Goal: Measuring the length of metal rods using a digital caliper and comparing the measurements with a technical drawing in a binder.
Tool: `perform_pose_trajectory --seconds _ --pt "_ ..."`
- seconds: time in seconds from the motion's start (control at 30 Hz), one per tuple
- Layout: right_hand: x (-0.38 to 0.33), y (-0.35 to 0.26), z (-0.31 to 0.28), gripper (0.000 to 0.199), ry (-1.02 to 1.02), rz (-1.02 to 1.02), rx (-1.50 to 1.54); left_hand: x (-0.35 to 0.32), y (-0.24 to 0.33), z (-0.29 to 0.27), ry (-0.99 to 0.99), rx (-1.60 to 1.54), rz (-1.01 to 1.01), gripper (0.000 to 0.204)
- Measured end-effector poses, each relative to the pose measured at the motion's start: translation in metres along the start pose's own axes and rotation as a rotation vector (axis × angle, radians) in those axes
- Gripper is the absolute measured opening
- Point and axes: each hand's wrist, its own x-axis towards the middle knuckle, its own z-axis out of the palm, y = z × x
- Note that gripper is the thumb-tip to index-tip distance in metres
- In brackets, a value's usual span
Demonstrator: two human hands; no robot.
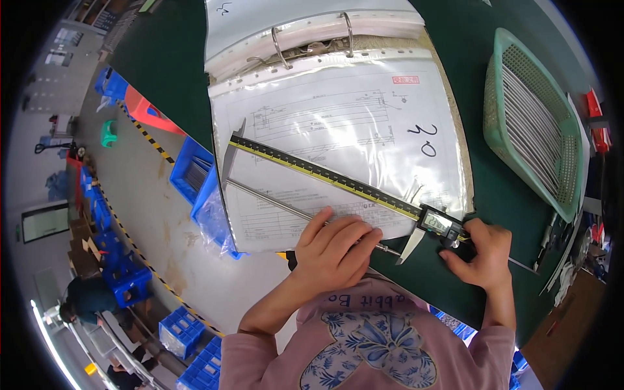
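Observation:
A digital caliper (325,174) lies slantwise over a technical drawing sheet (312,123) in a plastic sleeve. My right hand (484,253) grips its slider end, beside the small display. Between the caliper's widely spread jaws runs a thin metal rod (273,201), roughly parallel to the beam. One rod end is at the far left jaw; the other, stepped and narrower, is close to the sliding jaw. My left hand (337,250) is closed over the rod near that end, its fingers covering part of it. Whether both jaws touch the rod, I cannot tell.
The sheet belongs to an open ring binder (315,49) on a dark green table (448,286). On the right stands a light green plastic basket (495,123) with many thin rods. Past the table's left edge are blue bins (188,172), a green stool (108,133) and another person (91,302).

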Motion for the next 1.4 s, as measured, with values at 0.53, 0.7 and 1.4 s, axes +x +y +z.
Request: perform_pose_trajectory --seconds 0.53,0.7,1.4 --pt "-0.001 -0.001 -0.003 0.035 -0.011 0.0 -0.022 0.0 0.001 0.002 -0.009 -0.046 0.01 0.023" --pt "0.005 -0.003 -0.002 0.035 -0.002 -0.018 0.013 0.0 -0.003 -0.003 -0.02 0.02 0.003 0.022" --pt "0.003 -0.003 -0.003 0.031 -0.094 -0.047 -0.06 0.003 -0.004 -0.01 -0.078 0.007 0.034 0.021"
